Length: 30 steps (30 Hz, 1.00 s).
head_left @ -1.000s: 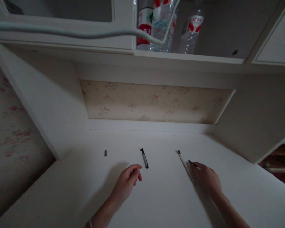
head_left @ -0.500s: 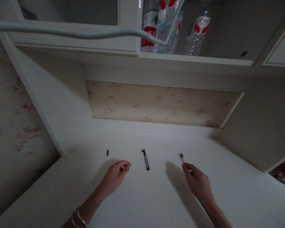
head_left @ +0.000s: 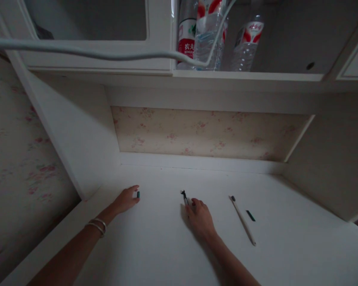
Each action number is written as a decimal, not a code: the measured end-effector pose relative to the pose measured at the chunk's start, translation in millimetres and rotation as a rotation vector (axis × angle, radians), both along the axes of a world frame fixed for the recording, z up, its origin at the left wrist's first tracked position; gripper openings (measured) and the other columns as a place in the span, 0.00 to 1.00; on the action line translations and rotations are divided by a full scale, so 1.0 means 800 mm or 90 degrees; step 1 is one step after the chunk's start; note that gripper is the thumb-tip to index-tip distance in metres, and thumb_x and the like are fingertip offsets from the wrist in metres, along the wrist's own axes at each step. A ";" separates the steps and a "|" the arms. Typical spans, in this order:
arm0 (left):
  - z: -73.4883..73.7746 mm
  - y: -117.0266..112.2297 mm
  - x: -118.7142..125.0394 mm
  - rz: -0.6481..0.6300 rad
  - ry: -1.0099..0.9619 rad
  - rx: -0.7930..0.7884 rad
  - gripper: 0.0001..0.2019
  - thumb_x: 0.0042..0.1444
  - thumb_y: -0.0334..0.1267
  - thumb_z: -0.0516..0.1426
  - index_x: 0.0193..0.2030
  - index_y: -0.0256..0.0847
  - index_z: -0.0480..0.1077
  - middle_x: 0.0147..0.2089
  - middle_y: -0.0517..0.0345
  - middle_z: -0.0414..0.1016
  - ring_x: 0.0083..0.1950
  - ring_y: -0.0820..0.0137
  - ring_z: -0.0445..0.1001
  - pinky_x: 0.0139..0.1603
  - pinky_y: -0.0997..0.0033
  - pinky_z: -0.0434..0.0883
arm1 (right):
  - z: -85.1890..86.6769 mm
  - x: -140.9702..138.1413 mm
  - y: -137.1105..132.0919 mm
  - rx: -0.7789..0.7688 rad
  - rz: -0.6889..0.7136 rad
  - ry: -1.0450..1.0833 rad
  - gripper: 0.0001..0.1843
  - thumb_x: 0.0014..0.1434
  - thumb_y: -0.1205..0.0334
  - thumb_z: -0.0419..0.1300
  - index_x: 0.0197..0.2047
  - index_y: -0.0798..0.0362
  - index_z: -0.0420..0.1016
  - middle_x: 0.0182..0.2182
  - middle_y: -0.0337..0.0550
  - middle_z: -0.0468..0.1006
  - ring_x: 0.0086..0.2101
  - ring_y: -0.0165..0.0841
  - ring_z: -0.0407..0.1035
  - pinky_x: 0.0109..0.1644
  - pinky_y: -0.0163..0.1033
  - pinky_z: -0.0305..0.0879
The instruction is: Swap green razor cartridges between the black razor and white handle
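Observation:
My left hand (head_left: pixel 127 200) is beside a small dark green piece (head_left: pixel 138 194), its thumb and forefinger spread on either side of it. My right hand (head_left: pixel 201 217) reaches over a slim black-and-silver tool (head_left: pixel 185 200) that looks like a razor. The thumb is at the handle and the forefinger stands a little apart to the right; the lower handle is partly hidden. A toothbrush (head_left: pixel 244 222) with dark bristles lies to the right of this hand. Next to it is a short dark green strip (head_left: pixel 250 215).
The white desk (head_left: pixel 155 246) has side panels and a flowered wall at the back. Overhead is a shelf (head_left: pixel 256 76) with several plastic bottles (head_left: pixel 209 35). A thick white cable (head_left: pixel 113 55) crosses in front of it.
My right hand has let go of the toothbrush, which now lies on the desk, and moved left to the razor-like tool. My left hand has moved left to the small green piece.

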<state>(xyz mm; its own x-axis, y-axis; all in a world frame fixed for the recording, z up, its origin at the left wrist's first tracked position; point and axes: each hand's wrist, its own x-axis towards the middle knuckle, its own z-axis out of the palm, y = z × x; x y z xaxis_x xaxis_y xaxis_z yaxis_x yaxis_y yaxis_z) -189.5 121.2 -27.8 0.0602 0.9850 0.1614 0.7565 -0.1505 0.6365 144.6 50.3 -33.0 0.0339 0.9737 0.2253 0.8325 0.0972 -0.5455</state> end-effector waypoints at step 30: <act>0.031 -0.152 0.199 -0.175 -1.158 -0.287 0.11 0.56 0.40 0.61 0.46 0.43 0.73 0.47 0.53 0.73 0.39 0.74 0.69 0.41 0.72 0.67 | 0.041 -0.038 -0.088 -0.229 0.184 1.069 0.18 0.52 0.49 0.67 0.39 0.52 0.70 0.25 0.33 0.69 0.16 0.22 0.57 0.17 0.27 0.51</act>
